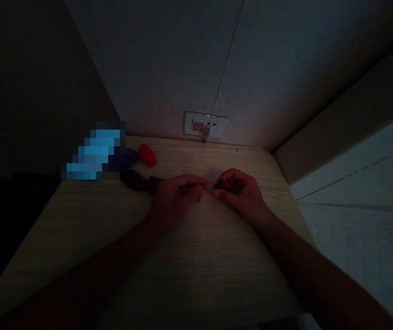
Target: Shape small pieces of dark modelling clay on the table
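Observation:
My right hand [242,192] is curled around a small dark brown lump [221,184], held between the thumb and fingers. Across a narrow gap, my left hand [177,195] points toward it with thumb and fingertips drawn together; whatever may lie between them is too dark to make out. Behind the left hand, a brownish lump [152,184] is partly hidden by the knuckles. A black lump [133,179] lies beside it. Farther back sit a bright red lump [147,155] and a dark purple one [124,158], soft-looking like modelling clay.
Everything lies on a light wooden tabletop [196,256] against a wall. A socket plate [189,123] with a plug [207,133] in it is just above the back edge. A pixelated bright blue patch [95,151] covers something at the back left.

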Demonstrator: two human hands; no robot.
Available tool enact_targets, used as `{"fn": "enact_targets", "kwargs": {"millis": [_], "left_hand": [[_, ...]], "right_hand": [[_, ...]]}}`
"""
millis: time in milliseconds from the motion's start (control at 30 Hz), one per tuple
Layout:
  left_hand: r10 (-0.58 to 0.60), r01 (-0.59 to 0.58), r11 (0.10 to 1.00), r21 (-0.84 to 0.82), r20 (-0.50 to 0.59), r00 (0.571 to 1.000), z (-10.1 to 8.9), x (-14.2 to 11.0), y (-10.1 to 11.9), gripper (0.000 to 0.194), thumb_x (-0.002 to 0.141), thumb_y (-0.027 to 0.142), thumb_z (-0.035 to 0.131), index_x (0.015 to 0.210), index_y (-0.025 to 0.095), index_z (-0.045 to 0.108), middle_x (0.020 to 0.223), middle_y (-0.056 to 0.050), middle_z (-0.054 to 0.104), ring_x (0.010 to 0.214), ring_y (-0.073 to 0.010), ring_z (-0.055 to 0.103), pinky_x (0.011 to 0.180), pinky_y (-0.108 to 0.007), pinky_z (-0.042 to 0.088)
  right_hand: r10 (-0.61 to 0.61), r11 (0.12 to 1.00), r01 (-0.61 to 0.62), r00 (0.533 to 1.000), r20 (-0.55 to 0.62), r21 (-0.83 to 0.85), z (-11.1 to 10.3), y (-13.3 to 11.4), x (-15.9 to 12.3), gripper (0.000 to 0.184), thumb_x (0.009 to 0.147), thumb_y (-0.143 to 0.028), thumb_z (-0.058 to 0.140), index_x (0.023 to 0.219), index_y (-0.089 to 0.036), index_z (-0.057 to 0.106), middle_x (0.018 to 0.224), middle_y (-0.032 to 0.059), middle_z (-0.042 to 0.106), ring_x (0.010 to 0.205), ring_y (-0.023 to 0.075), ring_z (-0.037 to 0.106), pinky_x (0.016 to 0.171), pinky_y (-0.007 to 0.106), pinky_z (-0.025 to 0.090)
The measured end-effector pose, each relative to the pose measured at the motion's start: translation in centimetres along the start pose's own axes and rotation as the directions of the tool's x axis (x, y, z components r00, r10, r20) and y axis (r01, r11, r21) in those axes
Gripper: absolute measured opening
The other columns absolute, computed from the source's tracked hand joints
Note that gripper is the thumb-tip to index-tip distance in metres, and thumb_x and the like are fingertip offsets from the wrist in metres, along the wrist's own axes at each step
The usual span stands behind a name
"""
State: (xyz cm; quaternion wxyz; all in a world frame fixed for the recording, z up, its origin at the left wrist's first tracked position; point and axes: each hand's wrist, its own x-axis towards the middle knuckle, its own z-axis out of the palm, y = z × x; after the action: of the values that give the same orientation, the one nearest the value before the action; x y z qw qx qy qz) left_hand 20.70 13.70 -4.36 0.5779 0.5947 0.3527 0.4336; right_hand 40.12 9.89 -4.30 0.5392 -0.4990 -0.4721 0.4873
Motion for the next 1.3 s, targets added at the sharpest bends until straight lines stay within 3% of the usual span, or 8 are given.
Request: {"fn": "enact_targets", "kwargs": {"millis": [233, 333, 433, 600, 800, 933, 1067, 1300], "left_hand": [[-0.026, 0.026, 1.0, -0.002, -0.011, 1.0, 0.2, 0.02, -0.16, 0.016, 0.073, 0.025, 0.086, 0.086, 0.02, 0.079, 0.083, -0.001, 0.08, 0.075, -0.0161, 0.073, 0.07, -0.026, 0.058], [-0.003, 0.003, 0.999, 0.033, -0.007, 1.0, 0.07, 0.05, 0.0, 0.008, 0.081, 0.028, 0.079, 0.081, 0.02, 0.078, 0.067, 0.002, 0.073, 0.062, -0.0128, 0.066, 0.062, -0.024, 0.054], [0.029, -0.029, 0.996, 0.081, 0.002, 1.0, -0.1, 0.05, 0.32, 0.019, 0.089, 0.03, 0.07, 0.077, 0.019, 0.077, 0.06, 0.003, 0.067, 0.059, -0.0121, 0.063, 0.061, -0.023, 0.052], [0.061, -0.063, 0.995, 0.082, 0.028, 0.998, -0.26, 0.03, 0.09, 0.021, 0.095, 0.031, 0.064, 0.094, 0.019, 0.08, 0.065, 0.002, 0.069, 0.064, -0.0128, 0.066, 0.065, -0.024, 0.054], [0.027, -0.029, 0.996, 0.08, 0.025, 0.999, -0.17, -0.01, -0.27, 0.02, 0.087, 0.022, 0.071, 0.104, 0.019, 0.08, 0.096, -0.003, 0.081, 0.07, -0.0119, 0.07, 0.071, -0.025, 0.059], [-0.007, 0.007, 0.998, 0.067, 0.001, 1.0, 0.03, -0.01, -0.02, 0.014, 0.077, 0.022, 0.081, 0.092, 0.02, 0.08, 0.089, -0.002, 0.081, 0.081, -0.0161, 0.075, 0.077, -0.028, 0.06], [-0.039, 0.04, 0.999, 0.035, -0.012, 0.999, 0.1, -0.03, -0.18, 0.017, 0.07, 0.025, 0.088, 0.082, 0.02, 0.078, 0.079, -0.001, 0.079, 0.076, -0.0173, 0.074, 0.073, -0.029, 0.06], [-0.06, 0.06, 0.997, -0.048, -0.011, 0.998, 0.15, -0.11, 0.1, 0.026, 0.066, 0.024, 0.091, 0.086, 0.019, 0.077, 0.087, -0.003, 0.081, 0.082, -0.0199, 0.076, 0.082, -0.035, 0.063]], "right_hand": [[-0.02, 0.999, 0.02, 1.0, 0.004, -0.036, -0.13, 0.16, 0.03, 0.044, 0.055, -0.034, 0.102, 0.078, -0.021, 0.067, 0.075, -0.0026, 0.07, 0.065, 0.0114, 0.062, 0.062, 0.024, 0.052], [-0.011, 1.0, 0.012, 1.0, 0.003, -0.021, -0.16, 0.14, 0.0, 0.045, 0.053, -0.033, 0.102, 0.078, -0.021, 0.067, 0.074, -0.0029, 0.07, 0.065, 0.0116, 0.062, 0.062, 0.025, 0.052], [0.005, 1.0, -0.005, 1.0, 0.006, 0.014, -0.1, 0.05, -0.04, 0.044, 0.052, -0.03, 0.102, 0.078, -0.021, 0.068, 0.076, -0.0025, 0.071, 0.067, 0.0115, 0.063, 0.065, 0.025, 0.053], [0.003, 1.0, -0.003, 1.0, 0.007, 0.013, 0.02, -0.01, -0.05, 0.043, 0.052, -0.029, 0.102, 0.077, -0.022, 0.068, 0.075, -0.0025, 0.072, 0.067, 0.0122, 0.064, 0.064, 0.025, 0.054], [-0.007, 1.0, 0.007, 1.0, 0.004, -0.018, 0.03, -0.06, -0.06, 0.043, 0.054, -0.031, 0.102, 0.077, -0.022, 0.067, 0.074, -0.0028, 0.071, 0.066, 0.0118, 0.064, 0.063, 0.025, 0.053], [-0.019, 1.0, 0.02, 1.0, 0.016, -0.02, -0.01, -0.08, -0.04, 0.043, 0.054, -0.032, 0.102, 0.077, -0.021, 0.067, 0.074, -0.0028, 0.071, 0.066, 0.0116, 0.064, 0.064, 0.025, 0.054], [-0.027, 1.0, 0.027, 0.999, 0.021, -0.002, -0.05, -0.03, -0.04, 0.043, 0.055, -0.033, 0.102, 0.078, -0.021, 0.067, 0.074, -0.0029, 0.071, 0.066, 0.0108, 0.064, 0.064, 0.023, 0.054], [-0.015, 1.0, 0.015, 1.0, 0.013, -0.015, 0.02, -0.14, -0.08, 0.044, 0.053, -0.037, 0.102, 0.077, -0.022, 0.067, 0.075, -0.0013, 0.072, 0.067, 0.0132, 0.065, 0.066, 0.027, 0.056]]}}
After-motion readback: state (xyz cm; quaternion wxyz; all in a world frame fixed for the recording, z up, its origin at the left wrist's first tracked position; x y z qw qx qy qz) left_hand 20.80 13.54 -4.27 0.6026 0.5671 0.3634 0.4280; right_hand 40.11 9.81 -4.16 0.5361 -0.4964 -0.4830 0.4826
